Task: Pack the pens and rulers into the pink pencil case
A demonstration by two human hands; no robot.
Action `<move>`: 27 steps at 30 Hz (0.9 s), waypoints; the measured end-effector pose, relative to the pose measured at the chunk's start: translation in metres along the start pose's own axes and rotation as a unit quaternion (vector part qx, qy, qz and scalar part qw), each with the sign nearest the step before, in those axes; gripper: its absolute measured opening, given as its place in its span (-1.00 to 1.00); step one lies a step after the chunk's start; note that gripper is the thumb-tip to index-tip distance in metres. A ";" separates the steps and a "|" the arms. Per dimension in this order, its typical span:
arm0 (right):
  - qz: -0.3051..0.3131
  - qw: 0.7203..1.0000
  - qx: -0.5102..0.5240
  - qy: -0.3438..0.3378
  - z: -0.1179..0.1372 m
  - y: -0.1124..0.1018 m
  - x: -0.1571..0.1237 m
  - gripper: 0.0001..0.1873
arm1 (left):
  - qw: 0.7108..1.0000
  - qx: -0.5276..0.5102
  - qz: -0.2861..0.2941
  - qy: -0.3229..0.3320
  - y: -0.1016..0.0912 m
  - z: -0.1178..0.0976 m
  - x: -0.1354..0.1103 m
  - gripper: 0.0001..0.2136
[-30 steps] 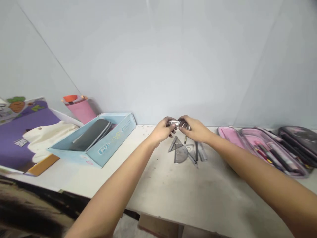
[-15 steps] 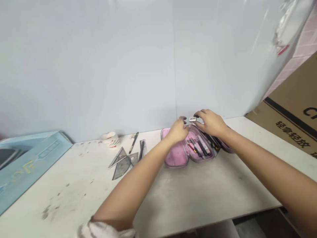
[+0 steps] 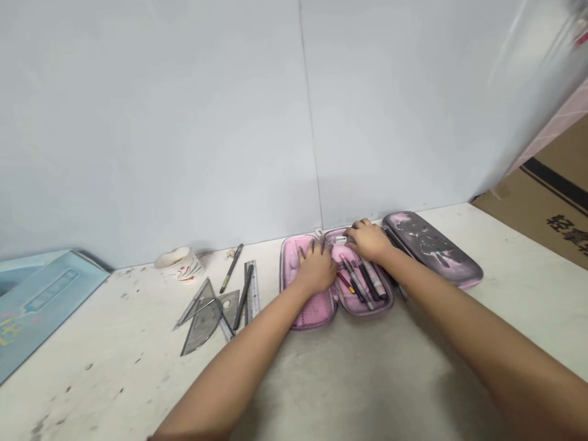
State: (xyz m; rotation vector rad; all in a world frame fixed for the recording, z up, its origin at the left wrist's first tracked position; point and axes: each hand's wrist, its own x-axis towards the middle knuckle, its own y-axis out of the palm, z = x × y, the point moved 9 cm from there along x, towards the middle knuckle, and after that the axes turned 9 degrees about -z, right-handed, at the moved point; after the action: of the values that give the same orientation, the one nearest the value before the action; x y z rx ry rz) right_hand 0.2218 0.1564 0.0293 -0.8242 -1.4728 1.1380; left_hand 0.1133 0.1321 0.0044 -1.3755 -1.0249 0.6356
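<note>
We've L hand (image 3: 316,269) spread on open pink case (image 3: 316,315), prob. to steady it, R hand (image 3: 369,240) half-curled at white block (image 3: 340,240), grip unclear.

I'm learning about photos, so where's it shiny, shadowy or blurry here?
Head view: pale glare streaks the wall at upper right; head view: soft shadow darkens the table beside the right arm; head view: lettering on the blue box looks blurry, and marks on the white block by the right hand are unreadable.
</note>
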 end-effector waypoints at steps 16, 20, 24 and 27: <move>-0.062 0.998 -0.028 -0.018 0.003 -0.071 -0.039 -0.65 | 0.999 0.022 -0.031 -0.025 -0.043 0.043 -0.054 -0.58; -0.044 0.998 -0.053 -0.009 0.003 -0.056 -0.065 -0.61 | 0.997 0.002 -0.069 0.027 -0.046 -0.005 -0.047 -0.62; -0.041 0.997 -0.071 0.009 0.007 -0.041 -0.072 -0.59 | 0.997 0.017 -0.048 0.050 -0.029 -0.049 -0.037 -0.65; -0.047 0.995 -0.088 0.010 0.011 -0.034 -0.068 -0.57 | 0.996 0.052 -0.031 0.062 -0.018 -0.069 -0.030 -0.66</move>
State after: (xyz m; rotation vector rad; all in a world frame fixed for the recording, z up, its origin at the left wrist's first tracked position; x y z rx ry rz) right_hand 0.2277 0.0802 0.0396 -0.8740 -1.5959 0.9368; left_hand 0.1562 0.0704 0.0227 -1.2711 -0.9175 0.5435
